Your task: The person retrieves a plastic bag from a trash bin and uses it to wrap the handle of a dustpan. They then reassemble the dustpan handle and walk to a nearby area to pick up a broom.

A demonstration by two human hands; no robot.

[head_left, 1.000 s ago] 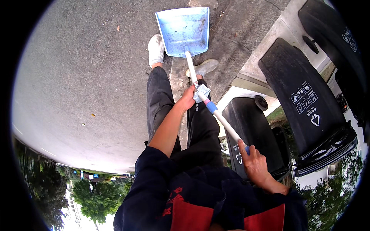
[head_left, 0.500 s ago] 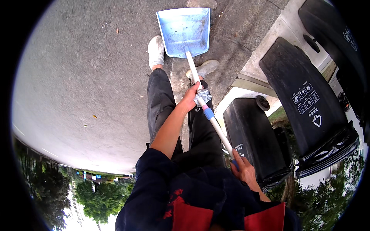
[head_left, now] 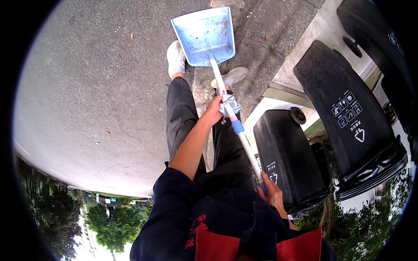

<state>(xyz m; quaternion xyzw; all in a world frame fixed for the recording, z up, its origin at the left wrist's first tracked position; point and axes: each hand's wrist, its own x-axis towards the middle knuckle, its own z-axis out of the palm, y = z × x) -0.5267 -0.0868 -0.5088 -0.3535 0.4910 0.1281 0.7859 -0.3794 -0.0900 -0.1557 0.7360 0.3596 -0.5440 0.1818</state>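
Observation:
A blue long-handled dustpan (head_left: pixel 204 37) is held out before me, its dirt-specked scoop at the far end above the ground by my shoes. My left hand (head_left: pixel 213 110) is closed around the pale pole (head_left: pixel 219 78) partway along, beside a crumpled silvery wrapping (head_left: pixel 230 105). Below that, a pink band and a blue collar (head_left: pixel 237 127) circle the pole. Close to my body, my right hand (head_left: pixel 272 194) grips the blue end of the handle. Some fingers of both hands are hidden behind the pole.
Black wheeled bins stand on my right: a smaller one (head_left: pixel 285 152), a taller one (head_left: pixel 344 108) and another (head_left: pixel 383 39) at the edge. A pale kerb (head_left: pixel 289 95) runs beside them. Grey asphalt (head_left: pixel 109 87) with a few fallen leaves spreads left. My white shoes (head_left: pixel 176 57) flank the pole.
The dustpan's scoop has swung slightly left and tilted. The pole has rolled a little, turning the silvery wrapping, and my right hand has shifted slightly. Both hands keep their hold.

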